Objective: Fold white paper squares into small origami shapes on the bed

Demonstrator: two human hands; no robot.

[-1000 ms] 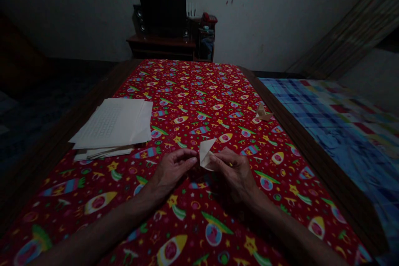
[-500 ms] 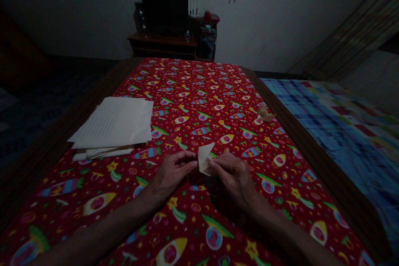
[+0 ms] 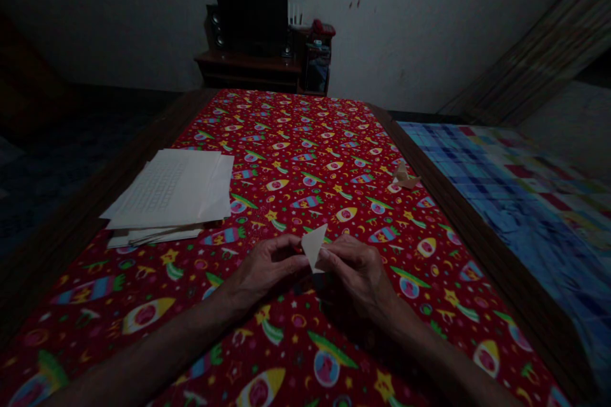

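Observation:
A small folded piece of cream paper [image 3: 313, 245] with a pointed top corner is held just above the red patterned cloth [image 3: 305, 197]. My right hand [image 3: 356, 267] pinches its right side between thumb and fingers. On the other side, my left hand [image 3: 272, 264] has thumb and fingers closed on the paper's left edge. The fingertips cover part of the lower folds. Farther off to the right, a small folded brown paper shape [image 3: 405, 177] rests on the cloth.
A stack of paper sheets [image 3: 172, 187], the top one printed with a grid, lies left of my hands. Dark wooden edges [image 3: 429, 191] border the cloth. Beyond stand a monitor [image 3: 251, 19] on a desk, a speaker [image 3: 216, 25] and a red telephone [image 3: 323, 28].
The folded paper has turned a little and shows a narrower, more pointed face. My left thumb and fingers have moved right and now meet its left edge.

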